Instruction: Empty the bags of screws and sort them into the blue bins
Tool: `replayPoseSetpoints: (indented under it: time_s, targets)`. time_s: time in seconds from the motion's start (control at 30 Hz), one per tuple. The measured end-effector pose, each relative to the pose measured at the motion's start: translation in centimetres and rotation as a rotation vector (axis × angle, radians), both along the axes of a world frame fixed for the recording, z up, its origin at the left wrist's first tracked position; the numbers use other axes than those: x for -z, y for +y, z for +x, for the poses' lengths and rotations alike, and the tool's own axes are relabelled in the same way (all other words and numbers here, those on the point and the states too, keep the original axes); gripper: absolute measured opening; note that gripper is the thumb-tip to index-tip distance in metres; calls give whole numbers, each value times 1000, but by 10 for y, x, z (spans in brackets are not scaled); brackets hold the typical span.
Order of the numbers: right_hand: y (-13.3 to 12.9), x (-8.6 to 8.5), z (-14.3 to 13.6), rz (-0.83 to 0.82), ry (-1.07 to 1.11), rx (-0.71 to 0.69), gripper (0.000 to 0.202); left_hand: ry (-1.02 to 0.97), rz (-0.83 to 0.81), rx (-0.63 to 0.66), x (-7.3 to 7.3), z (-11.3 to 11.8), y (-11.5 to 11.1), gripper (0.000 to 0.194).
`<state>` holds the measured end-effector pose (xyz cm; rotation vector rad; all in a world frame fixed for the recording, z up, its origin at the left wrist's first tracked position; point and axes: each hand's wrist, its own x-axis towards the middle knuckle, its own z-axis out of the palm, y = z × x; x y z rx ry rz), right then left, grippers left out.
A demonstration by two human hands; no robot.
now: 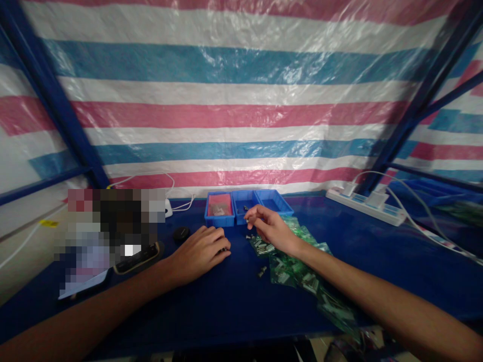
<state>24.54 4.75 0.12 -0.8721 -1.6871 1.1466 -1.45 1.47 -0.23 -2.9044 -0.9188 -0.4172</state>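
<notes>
My left hand (204, 247) rests palm down on the blue table, fingers curled together. Small dark metal pieces (224, 249) show between its thumb and forefinger; their kind is too small to make out. Above the table in front of the trays, my right hand (270, 227) pinches a tiny metal piece (247, 219) between thumb and fingertips. Below that hand lies a green clear bag of metal parts (264, 247), with more green bags (302, 266) spread under the right forearm. A few loose metal fittings (261, 271) lie between my hands.
Three blue trays stand at the back: one with a pink lining (220, 203), a middle one (244, 200) holding small parts, and a right one (274, 202). A white power strip (366, 206) with cables is at right. A black round object (181, 233) sits left.
</notes>
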Motion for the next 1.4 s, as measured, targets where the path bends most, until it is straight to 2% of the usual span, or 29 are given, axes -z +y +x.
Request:
replayPoseSetpoints:
  time_s: [0.37,0.73,0.87,1.03,1.1,1.17,1.27,1.4]
  targets:
    - [-4,-3,0,75,-48,23,23,-13,11,-8,-1,2,-2,13]
    - [2,3,6,322,-180,144,11,-43,38,-9,0,0,-1,16]
    - [-1,-2,8,475,-282,191,12,-36,56,-14,0,0,-1,17]
    - [-8,-8,7,532,-277,212,12,-28,42,-11,-1,0,0,17]
    - [-10,-8,6,496,-245,192,8,-25,42,-8,-2,0,0,17]
    - [-11,-8,4,371,-176,150,7,-21,41,-6,-2,1,0,16]
    - [-11,-9,1,140,-33,78,22,-17,35,-7,-2,0,0,16]
    - [-12,-15,-1,-52,131,16,33,-23,34,-1,-1,0,0,16]
